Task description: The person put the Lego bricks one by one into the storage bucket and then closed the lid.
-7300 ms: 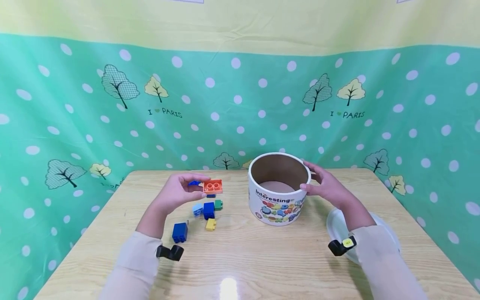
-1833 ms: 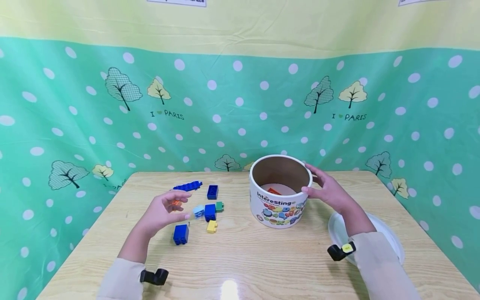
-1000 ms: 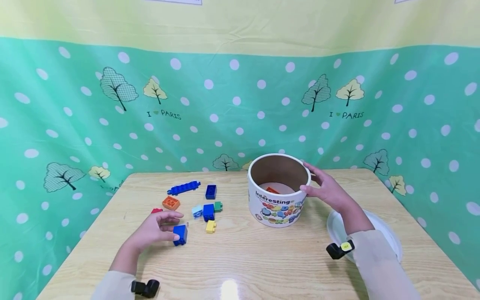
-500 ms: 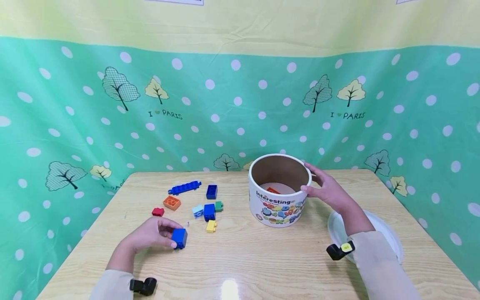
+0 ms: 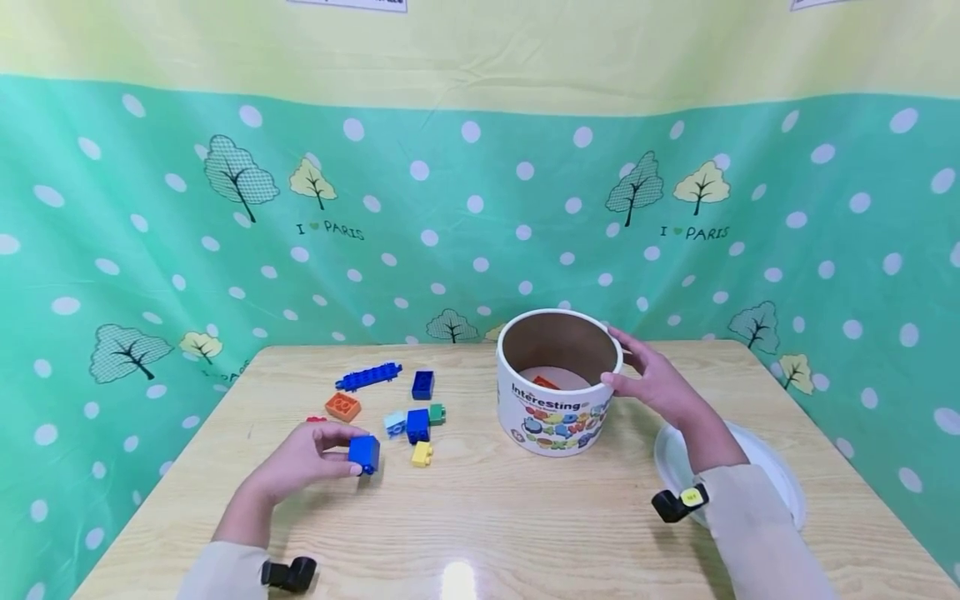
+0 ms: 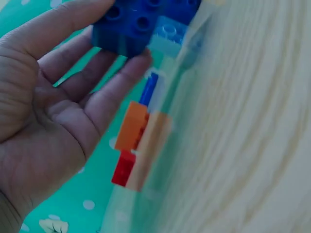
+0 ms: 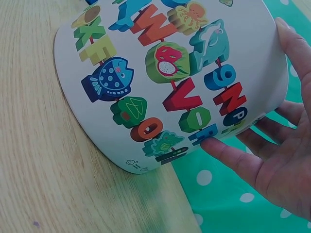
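Note:
My left hand (image 5: 303,458) pinches a blue building brick (image 5: 364,454) between thumb and fingers, close over the tabletop. In the left wrist view, round studs show on that blue brick (image 6: 127,24). My right hand (image 5: 663,387) holds the right side of a white round tub (image 5: 551,421), thumb and fingertips at its rim. Letters and animals are printed on the tub wall (image 7: 141,29). An orange-red brick (image 5: 545,382) lies inside, partly hidden by the front wall. Beyond my left hand are a red brick (image 5: 316,420), partly covered, and an orange brick (image 5: 342,407).
Nearby lie a long blue piece (image 5: 368,377), a dark blue brick (image 5: 423,385), a light blue brick (image 5: 395,424), another blue brick (image 5: 418,426), a green brick (image 5: 437,414) and a yellow brick (image 5: 422,454). A white lid (image 5: 765,467) lies under my right forearm. A patterned curtain (image 5: 480,225) hangs behind.
My left hand let the orange brick go into the tub, returned left, took hold of the blue brick and raised it slightly. My right hand has stayed on the tub.

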The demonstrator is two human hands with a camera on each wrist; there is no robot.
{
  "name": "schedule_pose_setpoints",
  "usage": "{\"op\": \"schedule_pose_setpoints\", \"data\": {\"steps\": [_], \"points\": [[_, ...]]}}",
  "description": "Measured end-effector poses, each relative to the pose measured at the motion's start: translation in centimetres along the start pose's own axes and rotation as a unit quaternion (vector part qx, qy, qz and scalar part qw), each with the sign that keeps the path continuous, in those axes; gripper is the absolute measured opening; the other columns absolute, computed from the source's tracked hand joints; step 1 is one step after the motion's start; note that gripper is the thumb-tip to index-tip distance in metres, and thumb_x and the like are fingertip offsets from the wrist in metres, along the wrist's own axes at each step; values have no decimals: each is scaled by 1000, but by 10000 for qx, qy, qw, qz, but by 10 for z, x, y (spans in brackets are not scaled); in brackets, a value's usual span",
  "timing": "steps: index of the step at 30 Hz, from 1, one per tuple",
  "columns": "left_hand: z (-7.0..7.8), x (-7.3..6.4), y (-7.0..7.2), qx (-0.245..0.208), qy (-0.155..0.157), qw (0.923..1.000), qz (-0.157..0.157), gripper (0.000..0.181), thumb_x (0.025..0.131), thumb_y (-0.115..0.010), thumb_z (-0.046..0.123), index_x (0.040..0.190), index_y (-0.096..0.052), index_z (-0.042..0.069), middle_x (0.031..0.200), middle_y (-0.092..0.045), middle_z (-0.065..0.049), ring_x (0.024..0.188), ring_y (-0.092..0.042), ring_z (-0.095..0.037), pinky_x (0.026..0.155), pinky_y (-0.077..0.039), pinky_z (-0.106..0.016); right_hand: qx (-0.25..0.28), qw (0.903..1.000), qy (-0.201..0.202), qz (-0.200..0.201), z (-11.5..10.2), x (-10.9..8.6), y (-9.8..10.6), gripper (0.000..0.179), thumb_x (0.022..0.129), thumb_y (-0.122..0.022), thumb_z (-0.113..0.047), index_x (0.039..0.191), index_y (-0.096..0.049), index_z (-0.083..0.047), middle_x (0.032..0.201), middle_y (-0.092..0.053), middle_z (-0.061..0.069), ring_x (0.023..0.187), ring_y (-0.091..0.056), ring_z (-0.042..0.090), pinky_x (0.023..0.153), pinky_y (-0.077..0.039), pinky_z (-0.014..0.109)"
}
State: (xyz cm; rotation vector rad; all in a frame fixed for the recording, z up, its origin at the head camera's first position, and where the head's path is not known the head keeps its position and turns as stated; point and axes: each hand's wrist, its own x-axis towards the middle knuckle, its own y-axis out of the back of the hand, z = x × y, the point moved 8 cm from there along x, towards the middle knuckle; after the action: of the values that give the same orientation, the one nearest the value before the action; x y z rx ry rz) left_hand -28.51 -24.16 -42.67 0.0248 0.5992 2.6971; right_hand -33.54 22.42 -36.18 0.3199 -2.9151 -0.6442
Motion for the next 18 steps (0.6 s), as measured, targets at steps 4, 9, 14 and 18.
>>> {"op": "schedule_pose_setpoints", "data": {"steps": [4,9,14,18], "points": [[18,3,-6,-308,-303,9990,80,48,70,-75,19,113,-58,7,116,-53,-15,97,-58,-28,78,-50,-31,-20,10000,14,28,0,-1,1,79,77,-67,-36,140,-19,-35,144,-21,3,129,-20,33,89,-37,54],[41,10,-11,-190,-552,9973,448,47,66,-78,23,109,-61,13,114,-54,-9,96,-58,-23,77,-50,-29,28,10000,58,25,0,-1,1,79,77,-67,-35,140,-19,-34,144,-20,3,129,-20,33,89,-38,52],[57,18,-21,-631,-696,9940,565,49,67,-77,21,111,-60,10,119,-51,-9,92,-60,-27,75,-51,-32,-23,10000,-19,60,2,-1,1,80,77,-67,-37,140,-18,-34,144,-20,3,129,-20,33,88,-39,53],[66,26,-28,-953,-724,9902,717,51,66,-78,20,113,-59,10,121,-50,-9,90,-61,-27,74,-51,-34,-27,10000,-23,55,3,0,0,80,76,-67,-38,140,-19,-36,144,-20,3,129,-20,33,88,-38,53]]}}
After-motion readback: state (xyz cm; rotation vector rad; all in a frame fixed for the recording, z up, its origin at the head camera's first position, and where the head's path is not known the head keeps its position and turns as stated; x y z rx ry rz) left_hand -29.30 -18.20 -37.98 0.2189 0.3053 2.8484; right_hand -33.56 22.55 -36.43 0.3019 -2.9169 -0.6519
